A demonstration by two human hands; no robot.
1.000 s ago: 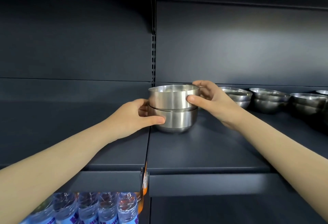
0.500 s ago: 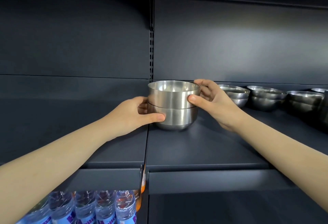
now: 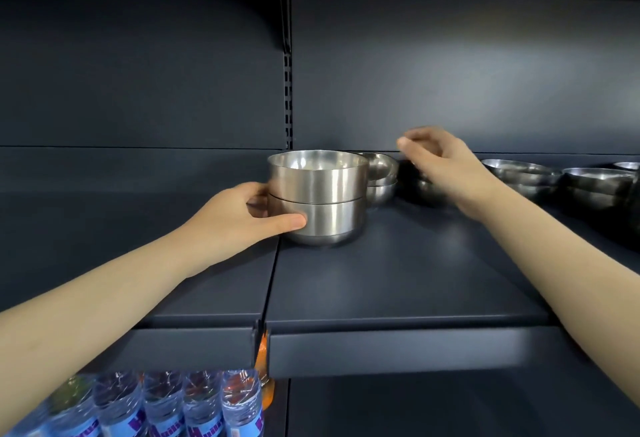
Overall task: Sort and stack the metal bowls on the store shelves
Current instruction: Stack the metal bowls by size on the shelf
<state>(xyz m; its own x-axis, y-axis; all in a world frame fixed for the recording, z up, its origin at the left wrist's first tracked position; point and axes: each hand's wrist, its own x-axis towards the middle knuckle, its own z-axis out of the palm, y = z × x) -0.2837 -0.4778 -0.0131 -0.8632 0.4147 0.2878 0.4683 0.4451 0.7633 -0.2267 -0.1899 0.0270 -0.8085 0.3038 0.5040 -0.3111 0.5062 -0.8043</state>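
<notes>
Two straight-walled metal bowls sit nested as a stack (image 3: 318, 199) on the dark shelf (image 3: 398, 280), near the seam between two shelf boards. My left hand (image 3: 242, 216) grips the stack's lower bowl from the left, thumb across its front. My right hand (image 3: 440, 166) hovers to the right of the stack, fingers loosely curled and holding nothing, above a dark rounded bowl (image 3: 427, 190). Behind the stack stands a pair of stacked rounded bowls (image 3: 381, 176).
More rounded metal bowls (image 3: 519, 173) (image 3: 595, 183) line the shelf's back toward the right. Below the shelf at lower left stand several wrapped water bottles (image 3: 156, 405). A slotted upright (image 3: 287, 97) divides the back panel.
My right hand has let go of the top bowl and moved right and back, over the rounded bowls. The left hand still holds the stack, which stays in place.
</notes>
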